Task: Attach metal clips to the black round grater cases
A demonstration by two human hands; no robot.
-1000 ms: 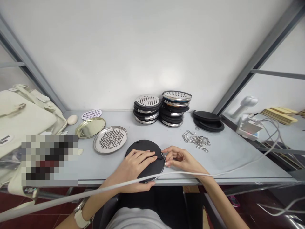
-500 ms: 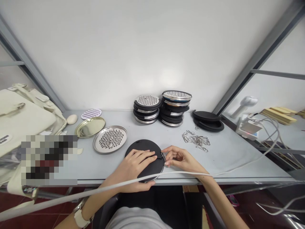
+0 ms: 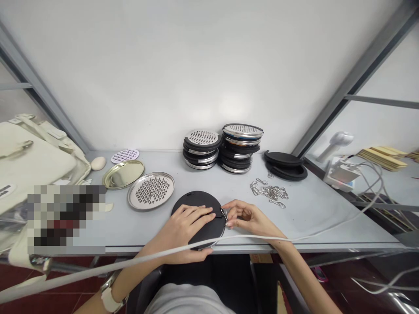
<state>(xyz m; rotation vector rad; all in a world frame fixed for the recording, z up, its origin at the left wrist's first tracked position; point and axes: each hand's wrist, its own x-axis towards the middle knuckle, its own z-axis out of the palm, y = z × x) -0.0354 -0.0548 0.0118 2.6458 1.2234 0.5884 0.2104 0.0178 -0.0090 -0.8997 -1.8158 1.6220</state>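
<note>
A round black disc-shaped holder [image 3: 204, 231] with a thin metal rim at its near side lies by the table's front edge. My left hand [image 3: 186, 224] rests over it, fingers stretched across the top and thumb at the near rim, holding it down. At the disc's right edge, my right hand [image 3: 244, 216] pinches a small silver spring clip [image 3: 224, 214] between thumb and forefinger. The clip touches the disc's edge by a slot; whether it passes through cannot be made out. Several loose clips [image 3: 271, 191] lie in a pile farther right.
Two stacks of graters in black holders [image 3: 201, 152] stand by the wall. Two black holders [image 3: 284, 165] lie at the right. Left are a metal grater plate [image 3: 151, 191], a gold-coloured plate [image 3: 122, 174] and a purple-white perforated disc [image 3: 125, 155]. A white cable [image 3: 258, 237] crosses in front.
</note>
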